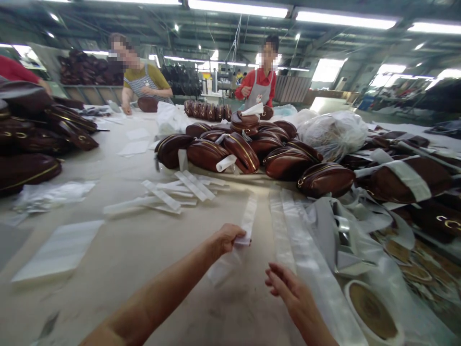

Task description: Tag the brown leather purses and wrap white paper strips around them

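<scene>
My left hand (230,237) reaches to the middle of the table, its fingers closed on a narrow white strip (249,214) that looks like folded paper or plastic. A thin see-through film (225,266) hangs or lies just below that hand. Lower and to the right, my right hand (286,286) is held over the table with loosely bent fingers and nothing visible in it. Close by on its right run long, shiny translucent strips (306,250). Beyond my left hand lies a loose pile of similar white strips (194,185).
Brown leather bags (209,154) with gold zips are heaped ahead, and more bags (30,129) lie at left. A roll of tape (374,310) sits at lower right beside plastic scraps. Flat white sheets (59,250) lie left. Two co-workers in aprons stand across the table.
</scene>
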{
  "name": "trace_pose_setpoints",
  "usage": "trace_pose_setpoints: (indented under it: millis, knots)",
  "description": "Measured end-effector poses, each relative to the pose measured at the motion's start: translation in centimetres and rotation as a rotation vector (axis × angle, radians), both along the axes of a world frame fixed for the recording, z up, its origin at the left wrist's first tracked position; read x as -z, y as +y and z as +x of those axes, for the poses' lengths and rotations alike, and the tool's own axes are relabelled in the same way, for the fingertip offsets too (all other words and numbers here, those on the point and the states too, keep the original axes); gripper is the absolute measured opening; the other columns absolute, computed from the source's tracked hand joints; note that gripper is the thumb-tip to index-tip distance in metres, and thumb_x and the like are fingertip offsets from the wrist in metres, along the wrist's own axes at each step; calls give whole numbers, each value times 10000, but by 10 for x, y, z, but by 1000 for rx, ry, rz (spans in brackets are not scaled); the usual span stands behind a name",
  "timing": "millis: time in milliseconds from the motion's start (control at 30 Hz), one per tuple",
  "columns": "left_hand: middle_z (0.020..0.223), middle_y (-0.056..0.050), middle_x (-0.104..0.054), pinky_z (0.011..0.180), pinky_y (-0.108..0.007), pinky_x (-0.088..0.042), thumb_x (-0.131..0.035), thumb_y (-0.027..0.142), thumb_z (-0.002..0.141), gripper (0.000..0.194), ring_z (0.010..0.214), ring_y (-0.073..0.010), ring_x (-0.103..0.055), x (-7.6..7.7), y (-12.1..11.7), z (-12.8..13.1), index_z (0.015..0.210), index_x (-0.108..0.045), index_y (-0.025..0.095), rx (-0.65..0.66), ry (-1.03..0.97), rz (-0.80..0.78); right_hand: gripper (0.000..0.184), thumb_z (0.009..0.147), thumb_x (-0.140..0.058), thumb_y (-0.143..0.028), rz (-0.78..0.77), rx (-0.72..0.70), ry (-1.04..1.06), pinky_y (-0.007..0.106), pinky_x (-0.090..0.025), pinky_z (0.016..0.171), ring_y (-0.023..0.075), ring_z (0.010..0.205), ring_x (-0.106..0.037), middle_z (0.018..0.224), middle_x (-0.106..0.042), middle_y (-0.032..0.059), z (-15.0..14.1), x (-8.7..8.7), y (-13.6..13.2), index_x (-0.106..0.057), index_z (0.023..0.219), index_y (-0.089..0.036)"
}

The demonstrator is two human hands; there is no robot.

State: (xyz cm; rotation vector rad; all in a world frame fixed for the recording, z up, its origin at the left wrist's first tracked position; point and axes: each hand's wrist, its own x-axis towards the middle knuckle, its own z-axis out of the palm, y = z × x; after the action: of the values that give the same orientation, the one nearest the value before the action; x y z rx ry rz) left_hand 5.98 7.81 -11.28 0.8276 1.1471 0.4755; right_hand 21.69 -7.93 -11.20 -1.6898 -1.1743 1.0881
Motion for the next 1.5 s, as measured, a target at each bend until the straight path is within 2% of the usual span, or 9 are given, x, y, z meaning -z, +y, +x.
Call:
trace_pose_setpoints:
  millis: [133,267,500,667,900,1033,1200,1333,1500]
  knots:
    - [668,7,-600,628,-232,-495,-608,72,755,45,606,-90,-580,-2,-23,-7,734,-577,97,-52,-111,-98,413,664,-624,-520,-133,63,369,282,-524,539,201,643,-670,726,-693,80,-35,-2,79,-643,810,-134]
    - [574,17,-590,601,-226,-484,-663,11,537,171,534,-91,-566,-2,-35,-12,659,-576,95,-113,-173,-142,343,551,-719,-369,-106,131,420,263,-488,490,172,551,-626,604,-651,17,-47,13,128,-584,784,-156]
    - [562,-62,-635,461,-264,-461,-676,134,411,221,488,-163,-578,0,-97,-26,618,-613,86,-29,-191,-263,377,525,-689,-302,55,259,376,268,-513,587,160,630,-633,685,-673,12,-40,36,164,-508,837,-192]
    - [448,-17,-553,422,-224,-386,-624,201,406,135,422,-126,-506,10,-137,-23,499,-565,122,-39,-134,-309,366,562,-656,-319,131,226,208,285,-507,583,178,621,-640,689,-689,17,-34,42,177,-527,877,-185]
    - [381,42,-375,366,-210,-185,-697,403,493,315,351,-70,-318,32,-128,-32,424,-509,160,281,105,-51,407,621,-601,-351,272,157,-155,379,-495,727,223,698,-637,759,-681,47,-33,47,185,-567,984,-169]
    - [386,43,-418,379,-243,-295,-697,542,574,349,372,-136,-407,25,-121,-51,500,-574,224,473,340,420,580,640,-600,-378,398,164,-354,460,-450,869,298,984,-574,1085,-602,172,-29,46,185,-514,1154,-122]
    - [506,6,-551,482,-263,-403,-610,444,735,272,504,-173,-536,-20,-63,-63,617,-626,199,505,478,694,430,801,-466,-432,541,123,-532,481,-384,968,303,1118,-481,1143,-562,184,-18,49,182,-559,1094,-132]
    - [909,-85,-666,739,-295,-461,-456,200,854,199,861,-214,-605,-73,49,-42,939,-630,151,409,1039,1255,430,889,-349,-485,587,112,-613,459,-451,868,279,987,-555,1029,-620,156,-22,67,171,-601,1025,-165]
    - [1449,-157,-318,1036,-473,-275,-241,76,894,454,1330,-290,-268,-121,184,-5,1324,-382,109,354,1180,1515,449,934,-298,-473,680,187,-848,386,-505,777,245,930,-610,1018,-656,140,-30,91,165,-600,1064,-168]
